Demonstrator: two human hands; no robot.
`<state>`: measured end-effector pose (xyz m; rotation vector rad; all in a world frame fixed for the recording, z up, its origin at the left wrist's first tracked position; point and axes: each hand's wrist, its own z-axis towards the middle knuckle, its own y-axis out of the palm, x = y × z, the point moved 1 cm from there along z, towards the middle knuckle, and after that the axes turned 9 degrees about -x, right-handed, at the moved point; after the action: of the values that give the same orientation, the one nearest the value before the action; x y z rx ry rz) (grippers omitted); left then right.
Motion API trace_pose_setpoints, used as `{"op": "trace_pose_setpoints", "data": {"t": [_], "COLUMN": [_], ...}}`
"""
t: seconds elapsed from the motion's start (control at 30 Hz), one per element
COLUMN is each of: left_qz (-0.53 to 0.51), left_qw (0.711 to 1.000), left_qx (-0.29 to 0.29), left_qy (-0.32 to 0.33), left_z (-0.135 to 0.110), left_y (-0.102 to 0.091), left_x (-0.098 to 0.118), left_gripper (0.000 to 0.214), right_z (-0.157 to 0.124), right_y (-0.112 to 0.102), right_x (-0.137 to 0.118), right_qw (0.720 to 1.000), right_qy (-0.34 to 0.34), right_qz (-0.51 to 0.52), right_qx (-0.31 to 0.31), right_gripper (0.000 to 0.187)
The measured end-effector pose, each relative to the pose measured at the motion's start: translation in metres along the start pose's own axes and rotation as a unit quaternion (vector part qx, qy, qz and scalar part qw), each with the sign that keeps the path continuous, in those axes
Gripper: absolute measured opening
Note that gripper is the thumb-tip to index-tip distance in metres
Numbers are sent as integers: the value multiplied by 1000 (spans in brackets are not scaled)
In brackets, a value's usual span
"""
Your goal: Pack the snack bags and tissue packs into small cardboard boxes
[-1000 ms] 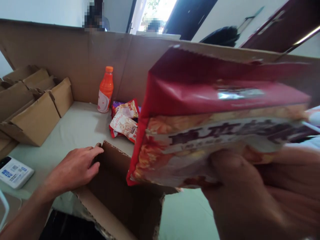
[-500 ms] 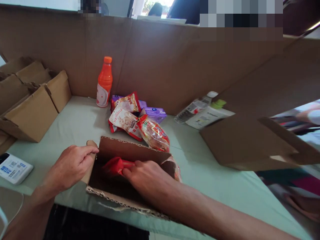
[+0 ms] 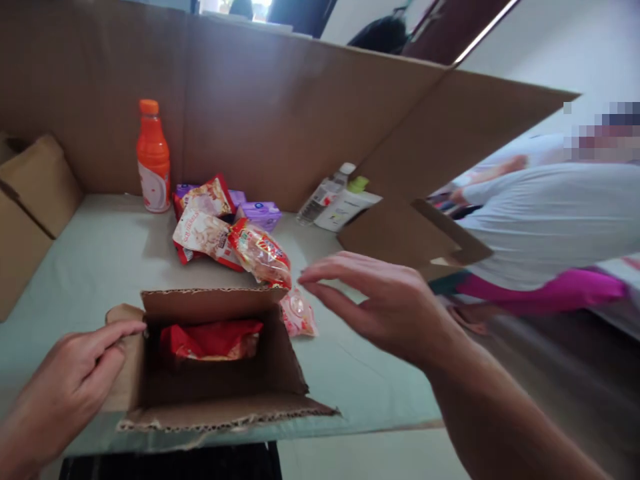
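Your left fingers (image 3: 123,330) grip cardboard box (image 3: 200,305); right fingers (image 3: 345,267), parted, right of boxed red snack bag (image 3: 213,341); far pouch (image 3: 203,230): "SQUIRRELS".

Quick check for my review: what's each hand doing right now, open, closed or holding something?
Left hand: closed on the left flap of the cardboard box.
Right hand: partly open, holding nothing.

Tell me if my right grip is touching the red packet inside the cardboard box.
Apart. The head view shows the right grip outside the cardboard box, to its right, with a plain gap to the red packet inside.
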<state>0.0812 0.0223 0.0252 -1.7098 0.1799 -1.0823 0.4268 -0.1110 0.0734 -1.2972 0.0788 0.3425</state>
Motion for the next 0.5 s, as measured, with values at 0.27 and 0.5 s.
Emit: {"op": "trace_pose_setpoints", "data": {"t": [0.27, 0.5], "left_qz": [18, 36], "left_qw": [999, 998], "left_qx": [44, 30], "left_qy": [16, -35], "left_z": [-4, -6], "left_y": [11, -2], "left_x": [-19, 10], "left_gripper": [39, 43], "right_z": [-32, -12], "right_y": [93, 116], "right_x": [79, 97], "right_qw": [951, 935], "right_qy": [106, 155], "right_qz": [-19, -64], "right_qx": [-290, -312], "right_gripper": [32, 62]}}
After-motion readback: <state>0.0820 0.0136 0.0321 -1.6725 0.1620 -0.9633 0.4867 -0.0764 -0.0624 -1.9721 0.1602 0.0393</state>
